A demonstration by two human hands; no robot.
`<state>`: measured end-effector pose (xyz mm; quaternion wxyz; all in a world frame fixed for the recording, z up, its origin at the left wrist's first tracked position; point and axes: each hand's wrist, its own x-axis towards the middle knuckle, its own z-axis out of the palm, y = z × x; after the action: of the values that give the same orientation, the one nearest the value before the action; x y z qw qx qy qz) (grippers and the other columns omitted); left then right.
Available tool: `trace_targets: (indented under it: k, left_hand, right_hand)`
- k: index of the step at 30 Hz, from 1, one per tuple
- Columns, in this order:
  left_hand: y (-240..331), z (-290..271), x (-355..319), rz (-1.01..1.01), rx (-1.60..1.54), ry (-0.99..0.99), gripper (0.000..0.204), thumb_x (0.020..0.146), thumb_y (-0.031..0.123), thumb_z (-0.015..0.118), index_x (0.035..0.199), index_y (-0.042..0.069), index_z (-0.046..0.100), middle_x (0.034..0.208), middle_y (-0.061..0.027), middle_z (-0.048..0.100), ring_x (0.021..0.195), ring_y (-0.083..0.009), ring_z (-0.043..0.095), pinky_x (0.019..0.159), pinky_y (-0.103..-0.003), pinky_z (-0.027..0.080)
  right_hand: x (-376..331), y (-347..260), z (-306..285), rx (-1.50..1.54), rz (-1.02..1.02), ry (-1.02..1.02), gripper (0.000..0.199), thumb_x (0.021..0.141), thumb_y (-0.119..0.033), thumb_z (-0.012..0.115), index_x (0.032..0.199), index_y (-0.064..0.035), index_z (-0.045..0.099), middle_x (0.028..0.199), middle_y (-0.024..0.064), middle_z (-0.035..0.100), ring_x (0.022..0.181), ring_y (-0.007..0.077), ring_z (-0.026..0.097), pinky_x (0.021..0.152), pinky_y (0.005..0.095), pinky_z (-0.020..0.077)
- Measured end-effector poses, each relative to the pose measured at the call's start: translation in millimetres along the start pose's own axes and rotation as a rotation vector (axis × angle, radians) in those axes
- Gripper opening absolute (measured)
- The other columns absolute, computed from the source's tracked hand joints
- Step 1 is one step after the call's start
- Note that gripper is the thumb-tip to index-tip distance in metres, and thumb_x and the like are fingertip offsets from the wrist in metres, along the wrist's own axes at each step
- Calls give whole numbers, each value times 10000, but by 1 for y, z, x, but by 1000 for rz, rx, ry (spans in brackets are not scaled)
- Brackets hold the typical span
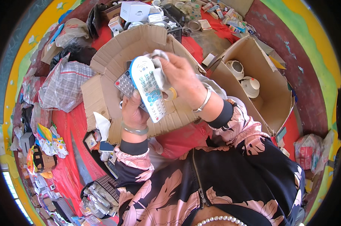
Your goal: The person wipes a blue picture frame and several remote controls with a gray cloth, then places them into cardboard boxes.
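Observation:
A white remote control (147,84) with a blue edge and several buttons is tilted upright above an open cardboard box (115,48). My left hand (132,113) is closed round its lower left side, thumb along the edge. In my right hand (183,75) a crumpled grey cloth (161,75) is pinched and lies against the remote's upper right edge. A dark grey remote control (124,83) with pale buttons shows behind the white one; whether it is in my left hand too I cannot tell. Beside the cloth a tan ring-shaped thing (171,94) is partly hidden.
Right of the box stands a second open carton (270,100) holding white rounded pieces (250,86). A checked plastic bag (66,83) is at the left on red sheeting (70,145). Below it sits a dark basket (98,194) of wrapped items. Small boxes (135,11) pile up at the far side.

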<state>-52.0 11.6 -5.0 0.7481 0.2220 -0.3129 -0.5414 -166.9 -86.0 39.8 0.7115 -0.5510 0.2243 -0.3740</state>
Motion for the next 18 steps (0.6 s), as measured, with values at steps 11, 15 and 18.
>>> trace_targets:
  k: [11,15,18]
  left_hand:
    - [-5,3,7,-98,-266,-39,516,923,373,403,1281,2,405,1129,-208,555,979,-309,564,637,-378,512]
    - [-16,-2,2,-119,-123,152,498,884,352,524,1239,8,461,1104,-155,582,1000,-279,573,716,-381,523]
    - [-20,-13,3,-90,-55,269,463,892,301,528,1258,29,448,1144,-130,573,1038,-260,562,861,-373,464]
  right_hand:
    - [11,-20,-17,-170,-548,58,287,875,-47,536,1157,2,552,1102,125,607,982,196,593,829,273,482]
    - [14,-1,-4,-731,-833,14,401,803,-18,571,1200,-9,516,1257,208,487,1195,350,461,962,374,400]
    - [13,14,1,-870,-801,-35,511,785,16,550,1285,-31,452,1366,176,393,1299,350,331,1064,410,277]
